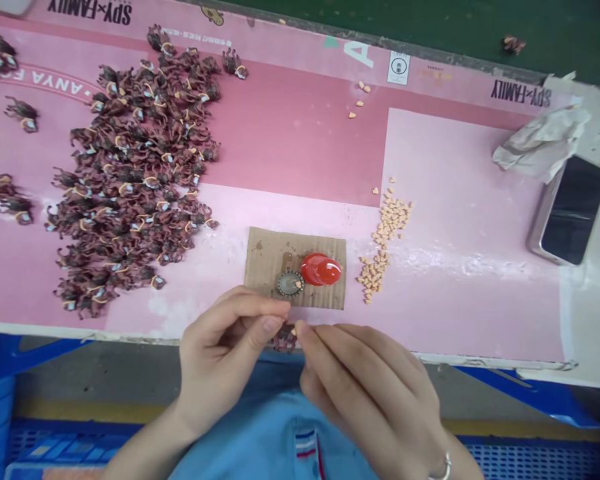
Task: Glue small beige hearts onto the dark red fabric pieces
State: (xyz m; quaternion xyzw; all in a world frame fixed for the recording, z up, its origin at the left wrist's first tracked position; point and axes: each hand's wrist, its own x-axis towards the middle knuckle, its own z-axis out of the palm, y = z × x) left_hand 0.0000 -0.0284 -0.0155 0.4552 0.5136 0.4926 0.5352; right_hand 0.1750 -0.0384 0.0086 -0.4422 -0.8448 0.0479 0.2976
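Observation:
My left hand (230, 347) pinches a small brown figurine (283, 340) between thumb and fingertips at the table's front edge, and much of the figurine is hidden. Close against it, my right hand (370, 387) is closed at the fingertips on a tiny beige piece (294, 331), which meets or nearly meets the figurine. Just beyond the hands lies a corrugated cardboard piece (265, 267). On it are a glossy red rounded object (321, 269) and an upturned bottle cap (291, 284) with a small beige bit inside.
A large pile of brown figurines (140, 173) covers the left side of the pink table mat (300, 140). Loose beige pieces (393, 217) lie right of the cardboard. A phone (573, 210) and crumpled tissue (543, 143) are at the far right.

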